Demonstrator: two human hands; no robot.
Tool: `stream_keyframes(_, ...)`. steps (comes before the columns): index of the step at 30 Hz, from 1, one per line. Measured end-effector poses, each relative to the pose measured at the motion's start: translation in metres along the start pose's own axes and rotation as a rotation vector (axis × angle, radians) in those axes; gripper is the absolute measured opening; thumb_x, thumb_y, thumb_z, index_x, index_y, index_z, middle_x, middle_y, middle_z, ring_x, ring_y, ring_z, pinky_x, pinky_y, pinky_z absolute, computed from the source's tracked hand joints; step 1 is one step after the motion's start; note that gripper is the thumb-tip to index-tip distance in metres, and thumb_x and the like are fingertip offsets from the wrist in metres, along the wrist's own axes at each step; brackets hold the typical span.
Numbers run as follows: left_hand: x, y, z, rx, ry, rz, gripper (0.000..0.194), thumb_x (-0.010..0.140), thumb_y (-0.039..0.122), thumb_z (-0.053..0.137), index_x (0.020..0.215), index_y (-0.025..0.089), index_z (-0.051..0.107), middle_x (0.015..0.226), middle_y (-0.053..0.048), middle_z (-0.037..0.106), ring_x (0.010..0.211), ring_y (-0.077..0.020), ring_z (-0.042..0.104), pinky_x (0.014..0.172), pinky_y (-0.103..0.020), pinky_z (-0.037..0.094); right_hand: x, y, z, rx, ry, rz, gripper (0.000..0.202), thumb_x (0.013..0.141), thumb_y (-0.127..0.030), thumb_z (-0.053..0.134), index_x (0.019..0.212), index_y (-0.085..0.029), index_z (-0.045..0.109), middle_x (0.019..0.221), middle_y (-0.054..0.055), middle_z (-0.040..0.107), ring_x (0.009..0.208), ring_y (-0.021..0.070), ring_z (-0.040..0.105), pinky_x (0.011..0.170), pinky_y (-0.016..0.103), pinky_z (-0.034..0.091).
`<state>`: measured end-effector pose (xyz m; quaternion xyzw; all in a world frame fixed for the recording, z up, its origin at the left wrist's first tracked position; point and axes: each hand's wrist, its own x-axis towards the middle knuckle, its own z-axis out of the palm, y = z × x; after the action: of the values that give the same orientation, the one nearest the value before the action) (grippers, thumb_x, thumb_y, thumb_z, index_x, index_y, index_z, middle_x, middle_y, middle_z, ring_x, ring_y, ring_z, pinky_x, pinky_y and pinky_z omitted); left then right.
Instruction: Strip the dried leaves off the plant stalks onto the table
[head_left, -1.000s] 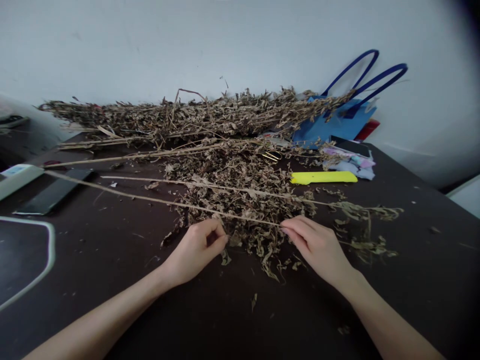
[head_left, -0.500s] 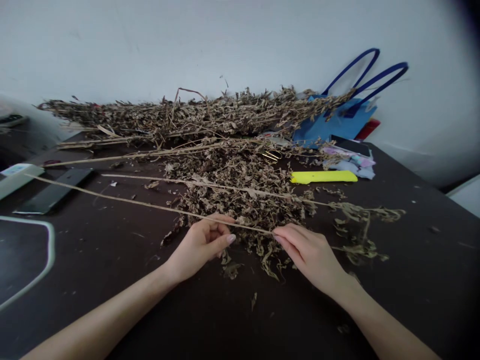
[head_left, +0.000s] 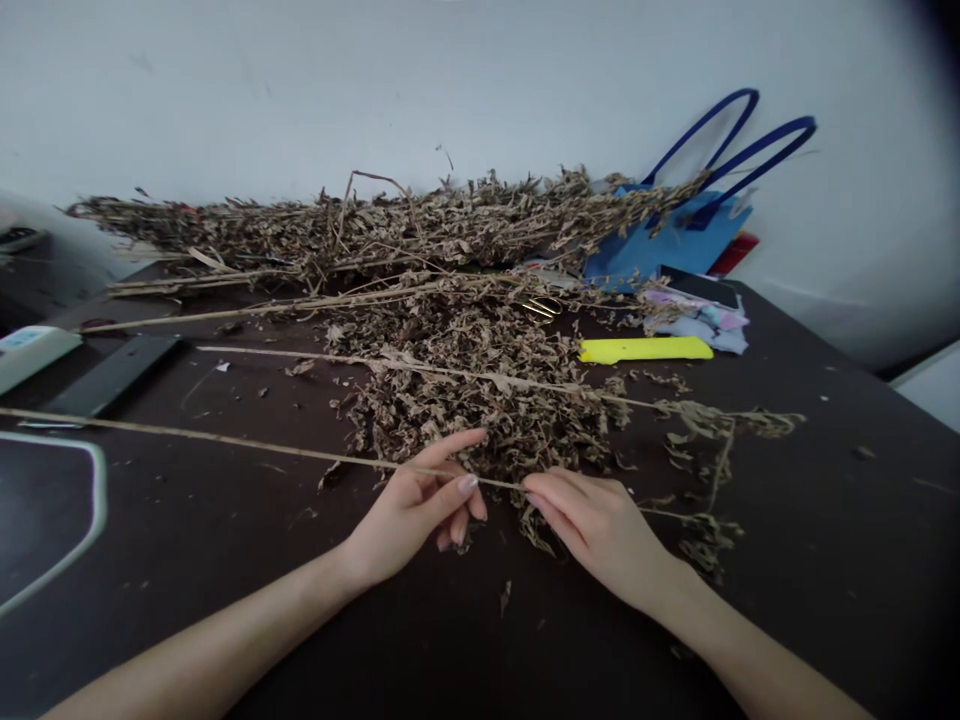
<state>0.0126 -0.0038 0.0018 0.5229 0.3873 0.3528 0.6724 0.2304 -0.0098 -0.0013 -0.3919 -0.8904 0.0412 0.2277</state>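
Observation:
A long dried plant stem (head_left: pixel 300 452) runs from the left edge to my hands, bare for most of its length. My right hand (head_left: pixel 600 525) pinches it between thumb and fingers. Its leafy end (head_left: pixel 709 540) comes out on the far side of that hand. My left hand (head_left: pixel 420 510) has its thumb against the stem, the index finger stretched out and the other fingers curled; a dark crumpled leaf (head_left: pixel 466 540) shows beneath them. Just beyond both hands lies a heap of dry leaves (head_left: pixel 465 390), with another dried stem (head_left: pixel 315 356) across it.
A thick bundle of dried plants (head_left: pixel 450 225) lies along the wall. At the right are a yellow-cased tool (head_left: pixel 645 349), a blue bag (head_left: pixel 675 245) and a cloth (head_left: pixel 709 325). Gold-handled scissors (head_left: pixel 541 308) lie behind the leaves. A dark phone (head_left: pixel 120 375) and white power strip (head_left: pixel 34 350) sit left.
The stem has shifted left and toward me, its far end now reaching the picture's left edge. My right hand moved slightly left and nearer; my left index finger has straightened.

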Motion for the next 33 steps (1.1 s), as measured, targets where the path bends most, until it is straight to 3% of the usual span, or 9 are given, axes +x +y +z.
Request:
stream_keyframes(3,0.0000,-0.0016,0.0001,0.031,0.020,0.008,0.034,0.086,0.033,0.050,0.113,0.012,0.054,0.073,-0.003,0.059,0.049,-0.0072,0.051,0.041,-0.018,0.042,-0.0006,0.0006,0.0009,0.007,0.008,0.004,0.020,0.092,-0.019,0.038,0.095,-0.015,0.058,0.080,0.005,0.062,0.069,0.0131,0.058,0.059,0.024,0.043)
stream_keyframes(5,-0.0001,-0.0026,-0.0001,0.063,0.013,0.003,0.029,0.087,0.034,0.048,0.100,0.010,0.059,0.073,-0.004,0.059,0.048,-0.0074,0.052,0.043,-0.020,0.044,-0.0010,0.0011,0.0011,0.019,0.013,0.011,0.019,0.092,-0.020,0.039,0.095,-0.016,0.058,0.079,0.005,0.062,0.068,0.0128,0.058,0.059,0.024,0.043)
stream_keyframes(11,0.0004,-0.0044,-0.0007,0.117,-0.037,-0.003,0.029,0.088,0.036,0.046,0.085,0.010,0.058,0.072,-0.003,0.057,0.050,-0.0081,0.054,0.044,-0.020,0.045,-0.0016,0.0002,0.0019,0.029,0.012,0.012,0.020,0.092,-0.020,0.040,0.095,-0.016,0.059,0.082,0.005,0.063,0.071,0.0132,0.059,0.062,0.025,0.045)
stream_keyframes(18,-0.0013,-0.0017,-0.0036,0.256,0.020,0.030,0.029,0.086,0.035,0.050,0.070,0.012,0.056,0.066,0.001,0.054,0.044,-0.0044,0.048,0.040,-0.016,0.036,-0.0015,0.0019,0.0019,0.019,0.028,0.023,0.020,0.092,-0.021,0.040,0.096,-0.017,0.060,0.082,0.005,0.064,0.072,0.0132,0.060,0.063,0.025,0.046)
stream_keyframes(21,-0.0013,-0.0010,-0.0050,0.300,0.058,0.015,0.027,0.084,0.037,0.052,0.076,0.013,0.059,0.060,0.002,0.055,0.038,-0.0033,0.042,0.037,-0.016,0.032,-0.0016,0.0031,0.0013,0.029,0.042,0.020,0.020,0.092,-0.020,0.041,0.096,-0.017,0.060,0.081,0.005,0.064,0.071,0.0127,0.060,0.063,0.025,0.046)
stream_keyframes(25,0.0003,-0.0011,-0.0052,0.226,0.053,-0.053,0.032,0.082,0.037,0.056,0.105,0.014,0.057,0.051,0.004,0.055,0.033,-0.0038,0.037,0.032,-0.015,0.026,-0.0022,0.0022,0.0019,0.019,0.038,0.021,0.020,0.092,-0.021,0.041,0.096,-0.017,0.060,0.083,0.005,0.065,0.072,0.0131,0.061,0.063,0.025,0.047)
stream_keyframes(33,0.0033,-0.0012,-0.0046,0.051,0.100,-0.005,0.020,0.081,0.032,0.058,0.084,0.012,0.059,0.073,-0.003,0.062,0.049,-0.0070,0.052,0.042,-0.018,0.043,-0.0025,0.0026,0.0058,-0.024,-0.021,0.037,0.030,0.089,-0.026,0.046,0.117,-0.018,0.050,0.103,0.009,0.062,0.087,0.0171,0.061,0.068,0.029,0.052)
